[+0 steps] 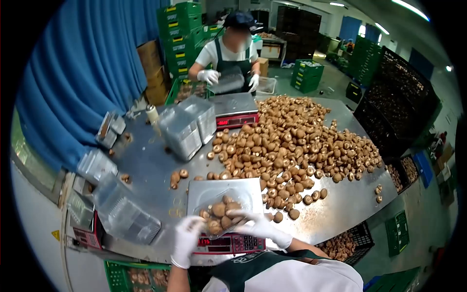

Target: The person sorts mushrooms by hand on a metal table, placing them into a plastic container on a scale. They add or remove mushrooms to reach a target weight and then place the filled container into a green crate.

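Observation:
A clear plastic tray (214, 235) filled with brown mushrooms (219, 209) rests on the steel plate of a red digital scale (199, 189). At the tray's left edge, my gloved left hand (186, 239) has its fingers bent against the rim. From the right, my gloved right hand (264, 229) reaches over the tray with fingers stretched apart above the mushrooms. Whether a mushroom sits under those fingertips I cannot make out. Red digits glow on the scale's front panel (228, 244), partly covered by the tray.
A large mushroom heap (292, 146) spreads across the steel table (141, 170). Stacked clear trays (180, 131) stand beside a second scale (236, 104); more trays (124, 209) lie left. Opposite, a co-worker (233, 53) holds a tray. Crates (348, 246) of mushrooms sit below the edge.

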Tool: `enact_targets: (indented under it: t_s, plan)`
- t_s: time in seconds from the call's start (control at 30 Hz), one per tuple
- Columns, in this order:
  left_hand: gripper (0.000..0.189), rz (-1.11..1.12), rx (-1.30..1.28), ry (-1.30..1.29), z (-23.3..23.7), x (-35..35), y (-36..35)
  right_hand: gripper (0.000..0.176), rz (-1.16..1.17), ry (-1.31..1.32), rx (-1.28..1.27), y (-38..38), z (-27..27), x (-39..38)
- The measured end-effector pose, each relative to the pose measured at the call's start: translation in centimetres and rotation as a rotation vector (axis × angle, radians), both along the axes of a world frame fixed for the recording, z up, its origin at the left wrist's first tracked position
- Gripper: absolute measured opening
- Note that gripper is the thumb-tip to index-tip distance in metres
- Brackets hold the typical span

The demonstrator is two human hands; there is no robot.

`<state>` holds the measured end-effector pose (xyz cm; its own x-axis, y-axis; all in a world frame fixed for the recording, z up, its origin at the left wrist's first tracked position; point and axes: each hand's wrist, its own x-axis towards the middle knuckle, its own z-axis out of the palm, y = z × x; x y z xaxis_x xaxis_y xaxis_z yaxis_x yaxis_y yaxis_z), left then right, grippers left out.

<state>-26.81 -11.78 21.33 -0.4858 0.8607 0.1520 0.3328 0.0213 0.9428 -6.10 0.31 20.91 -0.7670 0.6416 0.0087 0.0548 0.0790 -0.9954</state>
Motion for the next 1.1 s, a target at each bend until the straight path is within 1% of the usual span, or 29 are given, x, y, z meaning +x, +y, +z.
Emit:
enact_targets:
  t_s: [0.07,0.1,0.13,0.17,0.2,0.23,0.27,0.33,0.37,0.4,0.43,0.47,0.5,0.53,0.6,0.63,0.67,0.73,0.77,0.8,0.83,0.87,0.9,0.93,0.97,1.0,1.07,1.1]
  plan:
    - [0.01,-0.204,0.057,0.165,-0.1,3.4,0.4,0.038,0.083,0.13,-0.176,-1.7,-1.7,-1.2]
    - [0.01,-0.189,0.068,0.151,-0.6,4.6,0.6,0.03,0.054,0.08,-0.018,-1.7,-3.0,-1.1]
    - [0.01,-0.172,0.082,0.137,-1.3,5.1,0.9,0.03,0.054,0.089,-0.017,-1.3,-3.4,-0.9]
    - [0.009,-0.156,-0.093,-0.004,-2.1,5.2,0.8,0.025,0.029,0.077,-0.028,-1.0,-3.7,-0.4]
    - [0.009,-0.156,-0.099,-0.001,-2.1,5.4,0.8,0.021,0.003,0.063,-0.041,-0.8,-3.8,0.2]
    - [0.008,-0.111,-0.025,0.139,-1.9,5.6,0.9,0.016,0.006,-0.052,-0.106,-0.7,-2.1,1.1]
    - [0.007,-0.067,0.052,0.275,-1.8,6.0,1.1,0.017,0.028,0.016,-0.205,-0.5,-1.9,2.0]
    - [0.006,-0.092,0.031,0.269,-2.0,6.9,1.6,0.018,0.136,0.293,-0.422,-0.3,-3.1,3.2]
    - [0.007,-0.122,0.032,0.258,-2.4,7.4,2.1,0.021,0.146,0.398,-0.392,-0.6,-3.6,3.2]
    - [0.007,-0.153,0.035,0.251,-2.6,7.8,2.6,0.021,0.144,0.404,-0.4,-0.5,-4.3,3.3]
    - [0.008,-0.229,-0.013,0.175,-2.5,8.0,3.0,0.02,0.192,0.464,-0.534,-0.1,-5.3,3.4]
    - [0.01,-0.322,0.034,0.278,-2.4,7.8,3.5,0.02,0.24,0.524,-0.665,0.2,-5.8,3.7]
    - [0.013,-0.387,0.06,0.291,-1.1,7.6,4.0,0.023,0.249,0.356,-0.589,0.6,-5.5,4.2]
    - [0.015,-0.452,0.089,0.301,0.3,7.3,4.8,0.023,0.246,0.358,-0.589,0.8,-4.7,4.3]
    - [0.024,-0.385,0.212,0.595,1.4,4.8,7.2,0.024,0.181,0.154,-0.475,1.1,-3.0,4.5]
    - [0.033,-0.264,0.132,0.644,1.7,3.2,8.0,0.026,0.156,0.02,-0.45,1.4,-2.8,4.7]
    - [0.042,-0.142,0.053,0.688,1.6,1.6,8.7,0.028,0.164,0.047,-0.484,1.8,-3.3,5.0]
    - [0.062,0.098,-0.181,1.123,-0.5,-2.0,9.8,0.032,0.121,-0.014,-0.404,2.8,-6.3,5.2]
    - [0.072,-0.051,-0.352,0.871,-1.3,-3.6,10.0,0.035,0.138,-0.01,-0.455,3.3,-6.5,5.5]
    - [0.082,-0.191,-0.509,0.61,-1.9,-5.1,10.3,0.035,0.138,-0.008,-0.456,3.5,-6.8,5.6]
    - [0.086,-0.384,-0.714,0.293,-2.4,-5.9,10.6,0.034,0.109,-0.061,-0.461,3.6,-7.0,5.5]
    - [0.086,-0.442,-0.777,0.282,-3.1,-5.9,10.6,0.034,0.08,-0.114,-0.467,3.7,-7.4,5.5]
    - [0.085,-0.474,-0.782,0.216,-4.2,-6.0,10.5,0.04,0.074,-0.147,-0.486,3.8,-8.0,5.4]
    - [0.084,-0.508,-0.786,0.155,-5.1,-6.1,10.4,0.039,0.08,-0.197,-0.475,4.0,-8.1,5.2]
    - [0.077,-0.538,-0.806,0.177,-6.1,-5.7,10.2,0.041,0.057,-0.217,-0.447,4.0,-8.5,5.1]
    - [0.07,-0.629,-0.85,-0.01,-3.6,-3.4,9.9,0.043,0.034,-0.239,-0.424,4.0,-8.9,5.0]
    - [0.061,-0.566,-0.908,-0.133,-2.5,-0.4,9.4,0.046,0.003,-0.243,-0.433,4.1,-8.6,5.3]
    - [0.061,-0.548,-0.746,-0.148,-3.0,0.5,8.9,0.048,-0.001,-0.231,-0.405,4.4,-8.9,5.8]
